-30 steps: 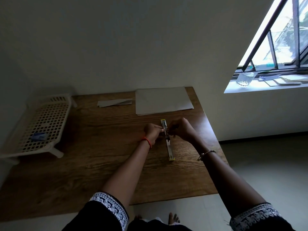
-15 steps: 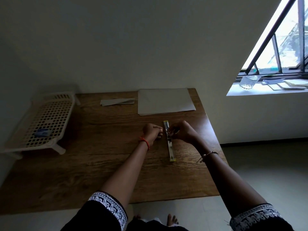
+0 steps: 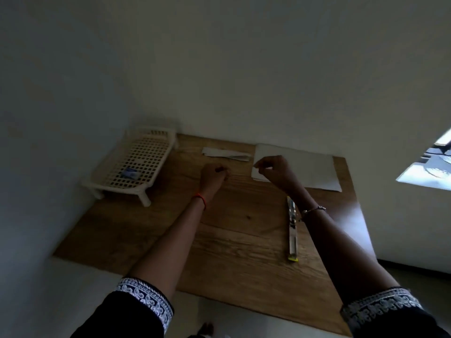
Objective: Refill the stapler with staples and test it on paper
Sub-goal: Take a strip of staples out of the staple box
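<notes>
The stapler (image 3: 292, 228) lies opened out flat on the wooden table (image 3: 244, 252), a long metal strip with yellow ends, untouched beside my right forearm. My left hand (image 3: 214, 178) hovers over the table's back half, fingers curled shut with nothing visible in them. My right hand (image 3: 274, 173) is over the left edge of the white paper stack (image 3: 310, 167), thumb and forefinger pinched together. Whether they grip the sheet or something small is unclear. A small blue staple box (image 3: 130, 173) lies in the white lattice basket (image 3: 144, 154).
A folded strip of paper (image 3: 227, 154) lies by the back wall, between the basket and the paper stack. The basket stands on short legs at the table's back left corner. A bright window sill (image 3: 424, 176) is at the right.
Both hands have left the stapler and moved toward the back of the table, the right one reaching the paper. The head camera has swung left and tilted.
</notes>
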`<state>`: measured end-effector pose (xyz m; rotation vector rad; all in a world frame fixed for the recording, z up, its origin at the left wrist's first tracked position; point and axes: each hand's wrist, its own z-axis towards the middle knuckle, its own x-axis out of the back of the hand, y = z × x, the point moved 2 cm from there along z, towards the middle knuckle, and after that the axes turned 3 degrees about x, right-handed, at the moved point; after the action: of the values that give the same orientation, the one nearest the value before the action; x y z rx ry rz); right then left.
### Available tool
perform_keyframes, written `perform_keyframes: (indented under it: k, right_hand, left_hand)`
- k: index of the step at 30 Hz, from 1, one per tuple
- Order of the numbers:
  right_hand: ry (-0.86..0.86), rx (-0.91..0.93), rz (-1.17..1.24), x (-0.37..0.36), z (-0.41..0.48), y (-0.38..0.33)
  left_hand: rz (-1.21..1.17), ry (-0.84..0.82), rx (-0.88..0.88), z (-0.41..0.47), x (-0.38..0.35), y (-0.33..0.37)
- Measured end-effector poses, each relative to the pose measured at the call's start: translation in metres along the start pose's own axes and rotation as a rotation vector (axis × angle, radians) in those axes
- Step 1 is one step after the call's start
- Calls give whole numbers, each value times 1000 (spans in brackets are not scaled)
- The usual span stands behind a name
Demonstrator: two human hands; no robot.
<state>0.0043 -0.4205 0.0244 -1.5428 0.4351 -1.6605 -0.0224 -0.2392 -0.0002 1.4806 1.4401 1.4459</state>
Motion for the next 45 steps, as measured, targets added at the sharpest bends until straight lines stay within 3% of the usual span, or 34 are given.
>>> perform_keyframes:
  k: [4,8,13,18,30,37,42,45]
  right_hand:
    - [-68,68,29,-41,34,-44]
    - [-164,166,53,-82,62,-89]
    - [-212,281,91,-135,84,-136]
    - [-352,256,35,-195,99,-158]
    - [-516,193,-252,-277,105,-155]
    - [-434,234,-239,-281,103,-150]
    - [-311,184,-15,-237,114,-144]
    - [-216,162,50,-194,119,-138]
  left_hand:
    - [-21,37,43,16,63,4]
    - [-23,256,-57,24,137,3]
    - [-1,336,-17,35,213,-13]
    - [72,406,57,46,259,-47]
    - [178,305,135,66,265,-76]
    - [185,280,199,73,258,-71]
    - [-158,206,199,78,242,-42]
    - [-361,19,163,81,219,-20]
